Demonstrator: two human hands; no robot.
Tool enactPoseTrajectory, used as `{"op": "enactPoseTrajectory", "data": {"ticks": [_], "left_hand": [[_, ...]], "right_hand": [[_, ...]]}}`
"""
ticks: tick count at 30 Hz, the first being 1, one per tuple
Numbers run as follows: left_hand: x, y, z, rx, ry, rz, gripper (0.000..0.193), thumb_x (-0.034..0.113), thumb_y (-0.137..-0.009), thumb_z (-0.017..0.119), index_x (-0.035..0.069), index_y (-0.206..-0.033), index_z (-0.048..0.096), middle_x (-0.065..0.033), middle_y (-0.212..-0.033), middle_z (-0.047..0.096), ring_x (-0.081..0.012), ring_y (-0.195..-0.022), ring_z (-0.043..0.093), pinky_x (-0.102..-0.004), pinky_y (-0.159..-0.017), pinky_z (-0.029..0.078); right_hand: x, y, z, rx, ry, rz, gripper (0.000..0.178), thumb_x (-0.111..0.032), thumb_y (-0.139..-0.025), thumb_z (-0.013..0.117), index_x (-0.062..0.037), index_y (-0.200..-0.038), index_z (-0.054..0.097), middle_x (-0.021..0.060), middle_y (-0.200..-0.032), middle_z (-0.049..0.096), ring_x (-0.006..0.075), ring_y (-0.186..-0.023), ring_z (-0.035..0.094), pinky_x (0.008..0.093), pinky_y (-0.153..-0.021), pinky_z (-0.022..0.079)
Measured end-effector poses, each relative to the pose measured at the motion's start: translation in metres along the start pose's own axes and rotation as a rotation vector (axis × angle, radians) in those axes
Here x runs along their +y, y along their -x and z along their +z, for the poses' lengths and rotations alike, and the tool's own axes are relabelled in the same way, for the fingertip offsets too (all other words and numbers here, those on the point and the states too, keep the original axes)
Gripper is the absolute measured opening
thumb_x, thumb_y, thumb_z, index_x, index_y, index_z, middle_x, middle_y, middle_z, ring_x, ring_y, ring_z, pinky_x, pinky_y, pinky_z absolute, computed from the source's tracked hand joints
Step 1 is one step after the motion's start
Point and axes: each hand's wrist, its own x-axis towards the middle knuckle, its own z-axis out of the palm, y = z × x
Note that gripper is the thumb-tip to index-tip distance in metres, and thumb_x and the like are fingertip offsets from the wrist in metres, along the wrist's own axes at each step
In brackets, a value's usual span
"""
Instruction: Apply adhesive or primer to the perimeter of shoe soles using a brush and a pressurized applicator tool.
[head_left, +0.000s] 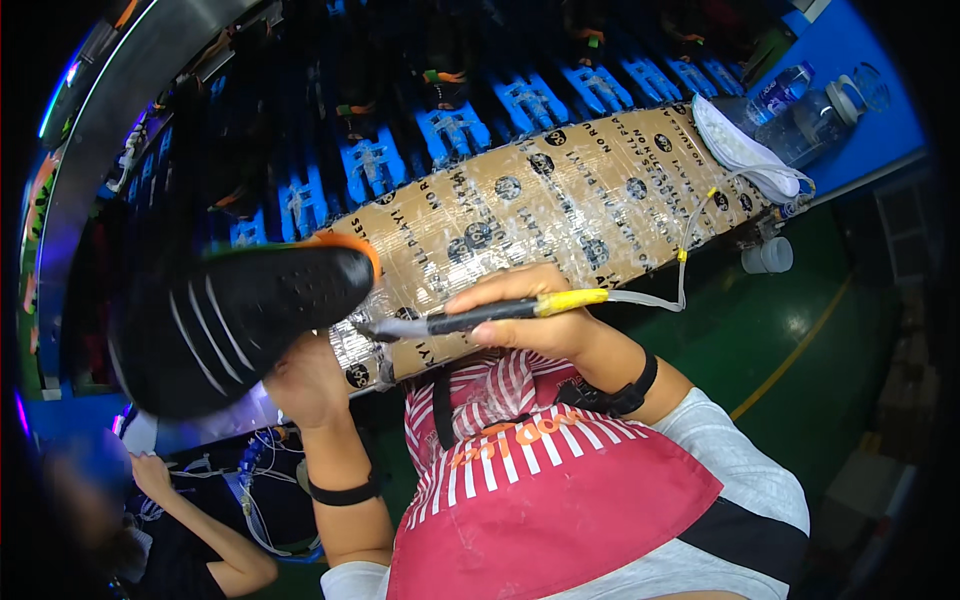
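Observation:
A black shoe (pixel 235 325) with pale stripes on its side and an orange edge is held up at the left. My left hand (pixel 310 382) grips it from below, its fingers mostly hidden behind the shoe. To the right, my right hand (pixel 545 330) is closed around a brush (pixel 480 318) with a dark handle and yellow end. The bristles point left toward the shoe, apart from my left hand. From the yellow end a clear tube (pixel 650 300) runs off to the upper right.
Taped cardboard (pixel 560 200) covers the bench before me. Beyond it stand several blue holders (pixel 450 132). At the far right are a white pad (pixel 745 150), a clear bottle (pixel 810 125) and a labelled bottle (pixel 780 95). A white cup (pixel 767 256) hangs near the bench edge. A co-worker's arm (pixel 215 530) shows lower left.

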Motion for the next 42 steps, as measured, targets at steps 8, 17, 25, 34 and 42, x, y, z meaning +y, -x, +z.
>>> {"op": "enactPoseTrajectory", "data": {"ticks": [8, 17, 25, 34, 42], "left_hand": [[-0.017, 0.044, -0.024, -0.037, 0.588, -0.502, 0.052, 0.030, -0.092, 0.035, 0.007, -0.137, 0.023, -0.0195, -0.142, 0.019, -0.0387, -0.131, 0.017, -0.0602, -0.103, 0.010], [-0.033, 0.074, 0.008, 0.209, 0.122, -0.610, 0.068, 0.056, -0.085, 0.033, 0.007, -0.132, 0.032, -0.0225, -0.114, 0.051, -0.0346, -0.100, 0.054, -0.0487, -0.081, 0.048], [-0.053, 0.071, 0.020, 0.293, 0.209, -0.477, 0.067, 0.056, -0.085, 0.035, 0.007, -0.130, 0.036, -0.0158, -0.123, 0.047, -0.0314, -0.107, 0.050, -0.0423, -0.092, 0.042], [-0.055, 0.080, 0.012, 0.164, 0.249, -0.518, 0.070, 0.056, -0.082, 0.043, 0.009, -0.132, 0.034, -0.0158, -0.130, 0.040, -0.0337, -0.116, 0.042, -0.0458, -0.096, 0.037], [-0.054, 0.076, 0.010, 0.145, 0.223, -0.506, 0.069, 0.055, -0.081, 0.046, 0.009, -0.132, 0.034, -0.0161, -0.131, 0.039, -0.0343, -0.116, 0.041, -0.0465, -0.096, 0.037]], "right_hand": [[-0.009, 0.003, -0.004, 0.177, -0.089, 0.117, 0.033, -0.006, -0.076, 0.063, 0.0059, -0.106, 0.057, 0.0126, -0.086, 0.064, 0.0122, -0.073, 0.061, 0.0213, -0.066, 0.049], [-0.021, -0.008, 0.016, 0.210, -0.154, 0.168, 0.023, -0.004, -0.079, 0.061, 0.0053, -0.100, 0.059, 0.0103, -0.080, 0.064, 0.0093, -0.068, 0.061, 0.0192, -0.060, 0.049], [-0.019, -0.025, 0.043, 0.299, 0.090, 0.002, 0.017, -0.008, -0.078, 0.062, 0.0021, -0.092, 0.061, 0.0059, -0.074, 0.063, 0.0057, -0.059, 0.057, 0.0205, -0.050, 0.045], [0.010, -0.040, 0.060, 0.427, 0.434, -0.281, 0.020, -0.013, -0.074, 0.065, 0.0004, -0.087, 0.060, 0.0139, -0.070, 0.062, 0.0222, -0.062, 0.063, 0.0283, -0.055, 0.047], [-0.009, -0.035, 0.055, 0.334, 0.303, -0.196, 0.021, -0.013, -0.074, 0.066, -0.0001, -0.089, 0.062, 0.0128, -0.075, 0.064, 0.0199, -0.066, 0.064, 0.0279, -0.058, 0.048]]}}
